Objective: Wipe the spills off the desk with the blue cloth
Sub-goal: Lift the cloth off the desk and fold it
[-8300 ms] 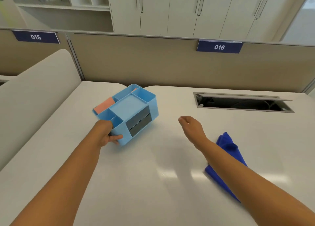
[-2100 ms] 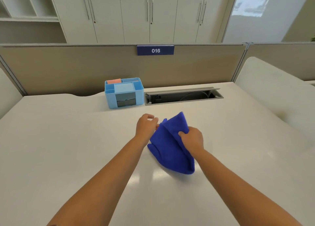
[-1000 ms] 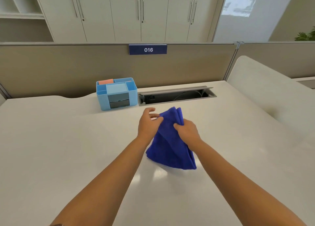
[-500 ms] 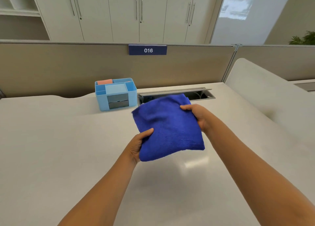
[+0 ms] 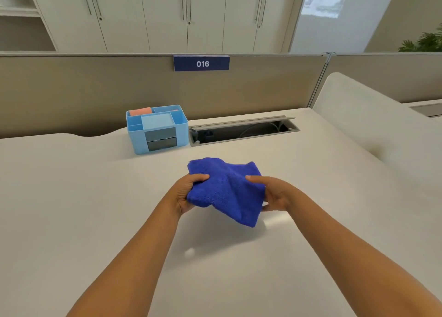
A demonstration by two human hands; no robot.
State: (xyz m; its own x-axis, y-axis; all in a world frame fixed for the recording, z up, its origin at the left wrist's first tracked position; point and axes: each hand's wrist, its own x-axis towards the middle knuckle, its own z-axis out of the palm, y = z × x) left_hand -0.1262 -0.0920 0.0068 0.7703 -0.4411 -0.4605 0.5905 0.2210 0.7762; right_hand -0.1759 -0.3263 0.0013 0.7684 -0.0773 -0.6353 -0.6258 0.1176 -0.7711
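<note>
The blue cloth (image 5: 227, 190) is folded and held between both hands just above the white desk (image 5: 71, 197), at its middle. My left hand (image 5: 186, 192) grips the cloth's left edge, thumb on top. My right hand (image 5: 275, 193) grips its right edge the same way. A loose corner of the cloth hangs down toward the desk near my right hand. No spill stands out on the desk surface; only a small bright glint shows in front of the cloth.
A light blue desk organiser (image 5: 156, 127) stands at the back of the desk by the beige partition (image 5: 95, 89). To its right lies an open cable tray slot (image 5: 241, 130). A white curved divider (image 5: 373, 125) rises on the right side.
The cloth was held up spread out half a second ago; now both hands have lowered it toward the desk and brought it together, more bunched. The organiser was set at the back earlier.
</note>
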